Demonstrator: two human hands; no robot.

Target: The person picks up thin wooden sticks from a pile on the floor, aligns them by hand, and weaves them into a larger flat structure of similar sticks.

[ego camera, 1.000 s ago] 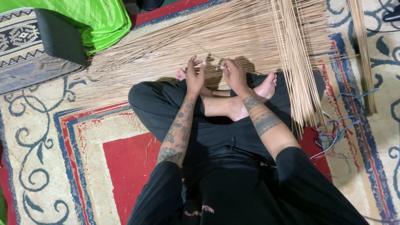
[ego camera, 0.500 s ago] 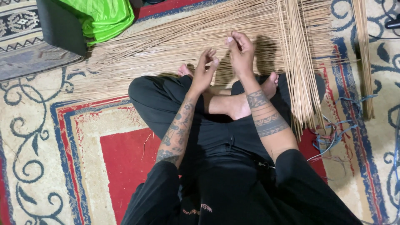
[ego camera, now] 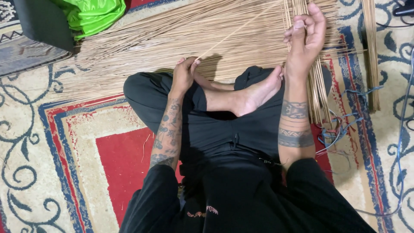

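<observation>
I sit cross-legged on a patterned rug, with a wide pile of thin tan sticks (ego camera: 172, 39) lying ahead of my knees. My left hand (ego camera: 184, 74) pinches the near end of one thin stick (ego camera: 233, 32) that slants up to the right over the pile. My right hand (ego camera: 305, 34) is raised above the pile's right side, fingers curled with thumb up; whether it grips the stick's far end I cannot tell. A bare foot (ego camera: 254, 92) rests between my forearms. A tidy bundle of sticks (ego camera: 317, 82) runs front to back under my right wrist.
A green bag (ego camera: 92, 15) and a dark box-like thing (ego camera: 41, 23) sit at the far left. Another stick bundle (ego camera: 371, 51) lies along the right. Loose blue strings (ego camera: 345, 129) and a thin cable (ego camera: 405, 112) trail on the rug at the right.
Both hands were close together at the pile's near edge. The right hand has risen and swung far right; the left stays low, and a single stick is lifted out between them.
</observation>
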